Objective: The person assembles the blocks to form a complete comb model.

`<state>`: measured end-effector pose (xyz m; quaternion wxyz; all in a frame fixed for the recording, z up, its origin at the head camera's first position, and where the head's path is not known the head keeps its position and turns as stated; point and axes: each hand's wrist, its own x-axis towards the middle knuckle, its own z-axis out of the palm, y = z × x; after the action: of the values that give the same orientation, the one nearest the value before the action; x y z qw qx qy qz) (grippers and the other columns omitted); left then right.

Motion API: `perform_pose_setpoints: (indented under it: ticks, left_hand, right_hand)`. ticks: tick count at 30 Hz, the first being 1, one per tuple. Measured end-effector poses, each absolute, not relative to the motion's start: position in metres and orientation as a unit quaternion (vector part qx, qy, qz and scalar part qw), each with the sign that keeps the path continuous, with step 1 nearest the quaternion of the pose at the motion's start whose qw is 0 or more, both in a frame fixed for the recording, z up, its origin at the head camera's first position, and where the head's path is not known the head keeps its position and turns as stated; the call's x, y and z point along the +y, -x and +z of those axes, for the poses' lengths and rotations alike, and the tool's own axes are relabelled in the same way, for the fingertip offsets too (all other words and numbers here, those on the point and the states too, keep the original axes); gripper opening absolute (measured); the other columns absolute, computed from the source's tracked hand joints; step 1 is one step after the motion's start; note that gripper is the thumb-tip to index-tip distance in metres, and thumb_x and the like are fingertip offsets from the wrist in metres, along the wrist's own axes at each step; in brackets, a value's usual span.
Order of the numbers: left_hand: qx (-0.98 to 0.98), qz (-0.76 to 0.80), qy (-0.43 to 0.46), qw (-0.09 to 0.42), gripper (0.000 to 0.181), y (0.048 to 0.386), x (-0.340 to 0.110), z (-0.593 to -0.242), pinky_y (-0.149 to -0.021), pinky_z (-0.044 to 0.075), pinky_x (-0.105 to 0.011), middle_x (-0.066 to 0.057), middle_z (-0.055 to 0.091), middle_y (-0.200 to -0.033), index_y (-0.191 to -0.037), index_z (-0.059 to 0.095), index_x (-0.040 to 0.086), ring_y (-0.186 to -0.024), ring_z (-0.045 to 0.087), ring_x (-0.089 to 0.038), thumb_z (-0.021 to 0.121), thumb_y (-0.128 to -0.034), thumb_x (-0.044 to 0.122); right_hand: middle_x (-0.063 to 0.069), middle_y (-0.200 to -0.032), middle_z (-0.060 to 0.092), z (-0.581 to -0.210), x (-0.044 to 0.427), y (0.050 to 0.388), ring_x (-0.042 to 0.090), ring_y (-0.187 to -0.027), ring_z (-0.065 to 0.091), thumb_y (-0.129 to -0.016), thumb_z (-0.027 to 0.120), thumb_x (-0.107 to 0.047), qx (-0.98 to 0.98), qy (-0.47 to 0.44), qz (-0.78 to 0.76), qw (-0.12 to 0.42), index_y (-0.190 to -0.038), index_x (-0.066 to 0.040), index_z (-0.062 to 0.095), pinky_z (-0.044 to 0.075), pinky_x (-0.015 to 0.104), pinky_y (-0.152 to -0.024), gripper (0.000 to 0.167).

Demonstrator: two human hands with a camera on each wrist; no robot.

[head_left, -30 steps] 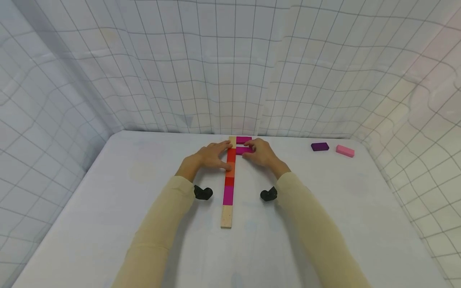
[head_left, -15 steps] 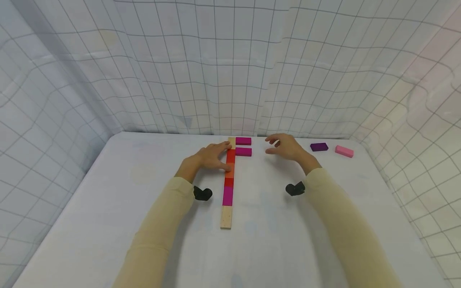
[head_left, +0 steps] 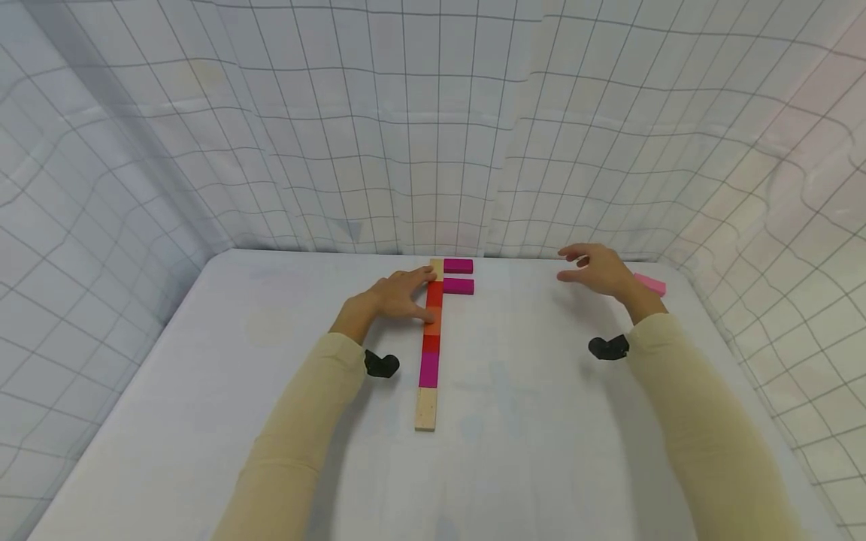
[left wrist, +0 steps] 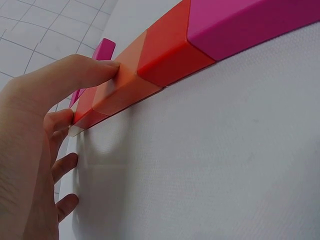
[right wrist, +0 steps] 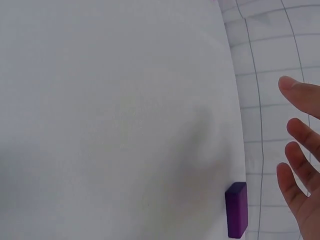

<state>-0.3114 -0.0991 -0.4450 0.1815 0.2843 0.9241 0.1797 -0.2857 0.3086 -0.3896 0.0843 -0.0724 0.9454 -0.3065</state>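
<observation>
A straight row of blocks runs toward me on the table. My left hand [head_left: 395,293] rests on its far part, thumb on an orange block [left wrist: 131,82], fingertips by the far wooden end. Closer to me lie a red block [head_left: 431,344], a magenta block [head_left: 429,370] and a pale wooden block [head_left: 425,409]. Two magenta blocks, a farther one [head_left: 458,266] and a nearer one [head_left: 458,286], jut rightward from the row's far end. My right hand [head_left: 598,269] hovers at the back right, fingers loosely spread, holding nothing. A purple block [right wrist: 237,210] is near it, hidden in the head view.
A pink block [head_left: 651,283] lies at the back right, partly covered by my right wrist. White table surface [head_left: 521,421] stretches around the row. Gridded white curtains [head_left: 446,135] enclose the back and sides.
My right hand has let go of the nearer magenta side block and moved right, over the spot where the purple block showed. The left hand has stayed on the row.
</observation>
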Motion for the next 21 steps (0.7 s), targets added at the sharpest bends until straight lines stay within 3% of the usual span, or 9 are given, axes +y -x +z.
perform_pose_setpoints:
  ticks: [10, 21]
  left_hand:
    - [0.923, 0.177, -0.293, 0.173, 0.094, 0.313, -0.099, -0.446, -0.115, 0.025, -0.067, -0.007, 0.017, -0.172, -0.164, 0.030, 0.012, -0.150, 0.026, -0.039, 0.069, -0.0883, 0.053]
    - [0.927, 0.172, -0.287, 0.171, 0.094, 0.311, -0.098, -0.444, -0.115, 0.025, -0.067, -0.008, 0.018, -0.171, -0.164, 0.031, 0.013, -0.149, 0.027, -0.038, 0.069, -0.0876, 0.053]
  right_hand:
    - [0.030, -0.149, 0.044, -0.389, 0.354, 0.277, 0.050, -0.133, 0.040, -0.102, 0.064, -0.013, 0.947, 0.035, -0.305, 0.093, -0.149, 0.002, 0.049, 0.041, 0.065, -0.102, 0.052]
    - [0.032, -0.157, 0.032, -0.410, 0.371, 0.287, 0.054, -0.140, 0.030, -0.102, 0.061, -0.006, 0.947, 0.020, -0.303, 0.106, -0.151, 0.000, 0.047, 0.033, 0.070, -0.108, 0.052]
